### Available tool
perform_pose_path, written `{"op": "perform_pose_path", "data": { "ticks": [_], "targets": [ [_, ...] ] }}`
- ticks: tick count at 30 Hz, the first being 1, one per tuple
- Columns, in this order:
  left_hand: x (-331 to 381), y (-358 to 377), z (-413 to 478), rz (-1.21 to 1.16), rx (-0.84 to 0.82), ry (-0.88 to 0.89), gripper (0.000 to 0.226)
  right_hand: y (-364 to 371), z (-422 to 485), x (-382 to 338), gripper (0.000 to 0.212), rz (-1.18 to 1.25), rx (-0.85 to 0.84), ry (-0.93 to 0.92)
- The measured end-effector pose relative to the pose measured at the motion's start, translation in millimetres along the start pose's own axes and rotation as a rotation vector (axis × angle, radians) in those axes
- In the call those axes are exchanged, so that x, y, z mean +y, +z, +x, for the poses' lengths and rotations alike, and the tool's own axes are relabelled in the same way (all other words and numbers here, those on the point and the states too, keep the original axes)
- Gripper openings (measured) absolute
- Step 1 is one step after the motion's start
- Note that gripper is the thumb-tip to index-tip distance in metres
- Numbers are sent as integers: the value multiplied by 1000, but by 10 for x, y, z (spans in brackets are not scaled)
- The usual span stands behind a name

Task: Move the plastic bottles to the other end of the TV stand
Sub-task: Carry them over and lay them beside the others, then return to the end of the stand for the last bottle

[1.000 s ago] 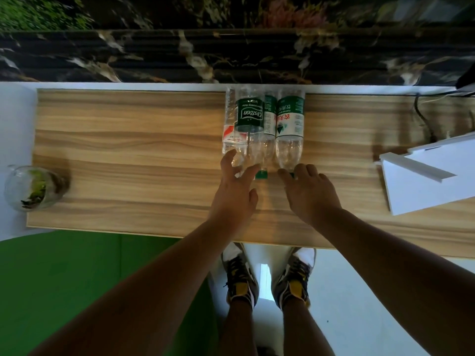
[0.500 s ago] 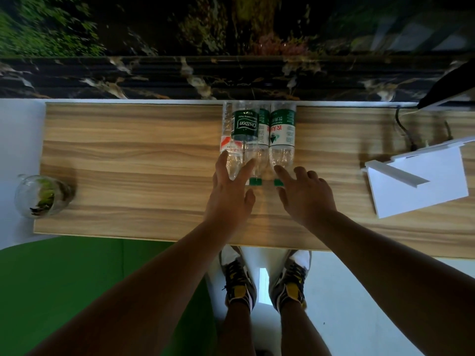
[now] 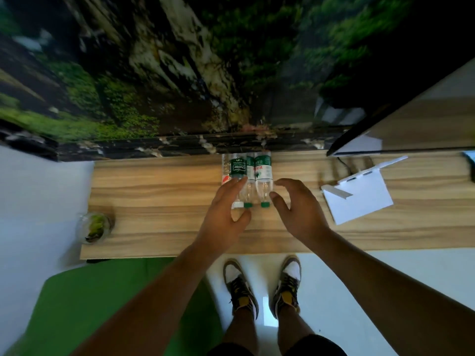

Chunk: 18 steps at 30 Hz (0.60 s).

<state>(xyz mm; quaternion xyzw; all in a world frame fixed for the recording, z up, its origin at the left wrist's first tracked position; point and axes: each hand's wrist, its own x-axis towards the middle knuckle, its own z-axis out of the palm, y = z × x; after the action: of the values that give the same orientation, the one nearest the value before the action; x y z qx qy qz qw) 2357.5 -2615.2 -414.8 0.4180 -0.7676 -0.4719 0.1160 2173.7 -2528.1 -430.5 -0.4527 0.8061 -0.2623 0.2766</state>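
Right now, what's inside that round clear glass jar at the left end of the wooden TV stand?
The round clear glass jar holds a green, mossy-looking clump with darker bits low down. Glare and blur hide finer detail, so soil, water or a lid cannot be told.

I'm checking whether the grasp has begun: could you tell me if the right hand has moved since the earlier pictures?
Yes. The right hand has lifted and opened beside the rightmost bottle, where earlier it lay flat near the caps.
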Motion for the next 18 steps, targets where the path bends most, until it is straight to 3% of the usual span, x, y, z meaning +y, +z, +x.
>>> {"op": "perform_pose_path", "data": {
  "ticks": [11,18],
  "targets": [
    [1388,-1115,-869,-120,48,20,64,-1437,-877,-1313,43,317,32,-5],
    [1885,-1444,-1308,-146,21,59,61,-1938,-1327,-1657,39,350,25,-37]
  ]
}}
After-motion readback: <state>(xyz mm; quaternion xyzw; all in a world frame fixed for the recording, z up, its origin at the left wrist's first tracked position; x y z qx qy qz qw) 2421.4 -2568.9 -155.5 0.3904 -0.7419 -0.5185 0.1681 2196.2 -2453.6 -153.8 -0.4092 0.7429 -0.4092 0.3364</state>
